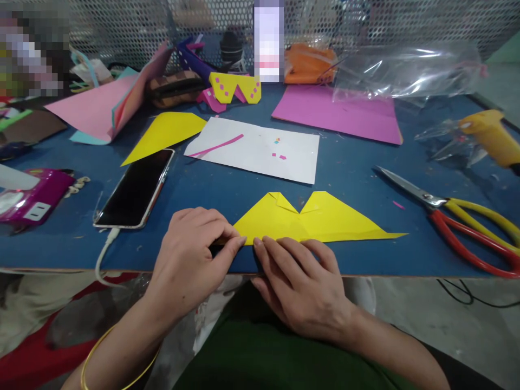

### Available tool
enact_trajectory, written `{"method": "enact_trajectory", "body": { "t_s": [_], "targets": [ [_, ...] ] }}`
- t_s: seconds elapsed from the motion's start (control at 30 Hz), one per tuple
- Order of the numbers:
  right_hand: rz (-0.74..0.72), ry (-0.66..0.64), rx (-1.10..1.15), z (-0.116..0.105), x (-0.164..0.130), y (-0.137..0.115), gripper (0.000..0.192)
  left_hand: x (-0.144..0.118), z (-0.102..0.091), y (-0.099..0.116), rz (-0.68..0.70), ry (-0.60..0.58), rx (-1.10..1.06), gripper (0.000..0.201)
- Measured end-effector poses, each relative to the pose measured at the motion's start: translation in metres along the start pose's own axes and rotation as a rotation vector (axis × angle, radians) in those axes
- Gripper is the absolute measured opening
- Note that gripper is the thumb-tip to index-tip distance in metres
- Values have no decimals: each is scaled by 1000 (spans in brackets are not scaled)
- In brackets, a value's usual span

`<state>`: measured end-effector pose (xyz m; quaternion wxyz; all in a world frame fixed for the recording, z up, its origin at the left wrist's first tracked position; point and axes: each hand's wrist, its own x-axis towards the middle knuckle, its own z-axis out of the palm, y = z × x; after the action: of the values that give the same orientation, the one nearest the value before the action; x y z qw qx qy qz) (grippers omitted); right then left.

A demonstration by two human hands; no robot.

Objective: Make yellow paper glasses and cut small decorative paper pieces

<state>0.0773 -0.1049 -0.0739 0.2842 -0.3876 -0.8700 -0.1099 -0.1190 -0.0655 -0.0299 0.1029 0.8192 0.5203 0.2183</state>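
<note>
A folded piece of yellow paper (325, 219) lies near the table's front edge, with a V-shaped notch in its far side and a narrow tip pointing right. My left hand (199, 244) pinches its near left edge between thumb and bent fingers. The left corner is hidden behind those fingers. My right hand (304, 281) rests with fingers laid along the paper's near edge, its thumb lower by the table's rim. Left of the hands is a black-screened phone (136, 189) with a white cable. To the right lie scissors (439, 203) with one red and one yellow handle.
Behind the paper lies a white sheet (252, 154) with pink scraps. Further back are another yellow paper piece (166, 130), a yellow mask-like cutout (235, 86), a purple sheet (341, 114) and pink paper (101, 103). A yellow glue gun (491, 135) lies at right.
</note>
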Motion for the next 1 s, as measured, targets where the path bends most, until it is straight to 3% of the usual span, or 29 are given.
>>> {"method": "enact_trajectory", "body": {
  "t_s": [0.23, 0.53, 1.0],
  "targets": [
    [-17, 6, 27, -1, 4, 2, 34, -7, -5, -8, -31, 23, -28, 20],
    [-46, -19, 14, 4, 2, -8, 46, -8, -5, -10, -43, 42, -43, 19],
    [-47, -15, 81, 7, 9, -9, 40, -17, -13, -19, -77, 60, -17, 18]
  ]
}}
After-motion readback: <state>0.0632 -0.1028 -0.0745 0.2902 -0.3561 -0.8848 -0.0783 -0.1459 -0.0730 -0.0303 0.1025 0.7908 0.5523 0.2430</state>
